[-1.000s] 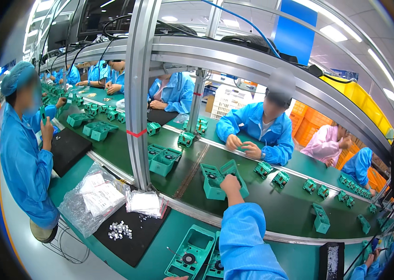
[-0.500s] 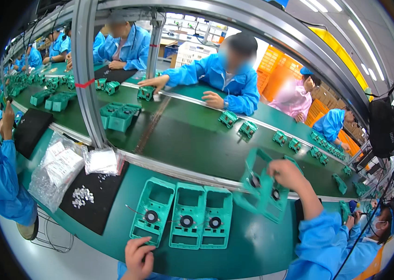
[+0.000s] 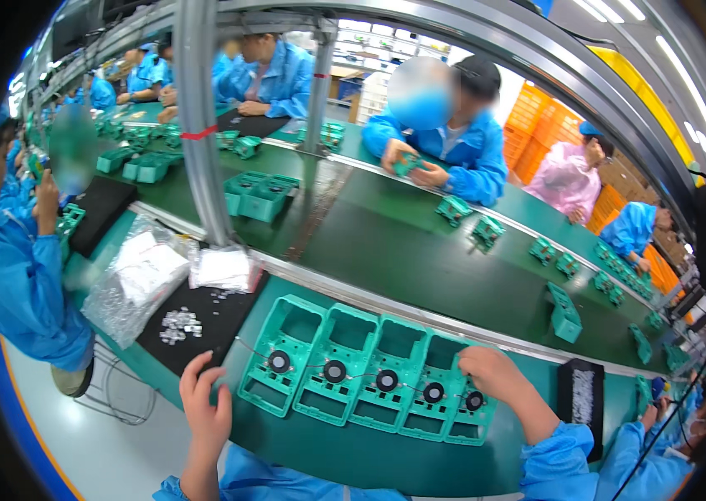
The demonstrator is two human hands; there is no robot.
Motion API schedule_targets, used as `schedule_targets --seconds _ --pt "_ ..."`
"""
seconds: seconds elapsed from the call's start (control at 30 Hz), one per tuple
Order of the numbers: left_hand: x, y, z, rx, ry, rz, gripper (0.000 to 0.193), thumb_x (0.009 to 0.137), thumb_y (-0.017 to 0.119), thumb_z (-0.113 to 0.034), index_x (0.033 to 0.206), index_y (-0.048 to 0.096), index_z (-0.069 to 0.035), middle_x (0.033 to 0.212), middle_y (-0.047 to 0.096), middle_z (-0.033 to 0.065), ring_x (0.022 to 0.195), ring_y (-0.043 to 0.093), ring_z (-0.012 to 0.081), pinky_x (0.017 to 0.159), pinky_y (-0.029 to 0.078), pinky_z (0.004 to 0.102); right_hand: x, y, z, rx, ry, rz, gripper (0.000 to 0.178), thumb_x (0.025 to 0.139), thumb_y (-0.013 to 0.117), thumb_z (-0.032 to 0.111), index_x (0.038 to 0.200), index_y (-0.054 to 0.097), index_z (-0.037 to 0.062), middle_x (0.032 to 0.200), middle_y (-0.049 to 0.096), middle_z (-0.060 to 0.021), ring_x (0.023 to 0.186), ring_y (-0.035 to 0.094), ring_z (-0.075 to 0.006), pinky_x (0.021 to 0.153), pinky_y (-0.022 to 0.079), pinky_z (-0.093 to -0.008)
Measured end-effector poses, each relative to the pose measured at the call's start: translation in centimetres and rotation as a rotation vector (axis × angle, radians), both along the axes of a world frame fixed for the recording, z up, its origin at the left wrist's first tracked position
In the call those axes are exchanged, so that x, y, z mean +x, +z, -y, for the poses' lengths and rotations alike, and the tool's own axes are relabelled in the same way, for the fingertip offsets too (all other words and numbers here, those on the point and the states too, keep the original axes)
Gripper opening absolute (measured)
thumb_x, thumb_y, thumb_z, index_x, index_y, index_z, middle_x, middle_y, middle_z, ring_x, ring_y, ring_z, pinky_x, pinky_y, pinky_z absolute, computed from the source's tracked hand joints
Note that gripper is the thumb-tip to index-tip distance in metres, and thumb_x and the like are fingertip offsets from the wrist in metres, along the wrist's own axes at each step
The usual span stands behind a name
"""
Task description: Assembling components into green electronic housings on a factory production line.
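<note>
Several green plastic housings (image 3: 382, 355) lie side by side in a row on the green bench, each with a round black fan (image 3: 335, 371) and an open window at its far end. My right hand (image 3: 493, 373) is closed on the far end of the rightmost housing (image 3: 463, 415), partly covering it. Thin dark wires run among the fans. My left hand (image 3: 205, 399) hovers left of the row, fingers apart, holding nothing. It is nearest to a black mat (image 3: 207, 321) with small pale pieces (image 3: 180, 326) on it.
Plastic bags with white labels (image 3: 151, 265) lie at the left, beside a metal post (image 3: 203, 142). Beyond the bench rail runs a belt (image 3: 386, 238) carrying green parts. A black tray of small pieces (image 3: 583, 397) is at right. Co-workers sit across and on both sides.
The two housings that my right hand held raised now lie at the row's right end. My left hand has moved off the leftmost housing and opened. The co-worker opposite now holds a green part.
</note>
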State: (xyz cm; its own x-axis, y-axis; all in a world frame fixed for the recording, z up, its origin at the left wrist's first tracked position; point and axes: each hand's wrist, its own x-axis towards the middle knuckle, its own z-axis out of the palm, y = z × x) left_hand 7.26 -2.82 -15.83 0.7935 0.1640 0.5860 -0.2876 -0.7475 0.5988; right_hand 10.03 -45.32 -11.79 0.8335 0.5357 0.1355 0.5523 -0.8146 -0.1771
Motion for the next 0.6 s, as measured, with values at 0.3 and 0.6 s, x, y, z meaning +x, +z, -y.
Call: schedule_targets --seconds 0.3,0.6 --pt "3.3 -1.0 -7.8 0.159 0.195 -0.227 0.031 0.069 0.064 -0.006 0.099 0.057 -0.005 0.099 0.052 0.0102 0.091 0.049 0.0308 0.079 0.041 0.0379 1.9 -0.5 -2.6 0.008 0.055 0.072 0.015 0.063 0.052 -0.005 0.072 0.049 0.0065 0.084 0.057 -0.0094 0.100 0.055 -0.0295 0.077 0.045 -0.0392" --pt "5.3 -0.6 -8.5 0.169 0.256 -0.242 0.012 0.071 0.062 -0.005 0.081 0.056 -0.003 0.084 0.053 0.0090 0.080 0.052 0.0298 0.070 0.043 0.0377 1.1 -0.5 -4.6 0.071 0.039 0.125 0.017 0.061 0.054 -0.007 0.070 0.051 0.0064 0.089 0.059 -0.0069 0.102 0.054 -0.0296 0.083 0.044 -0.0379"
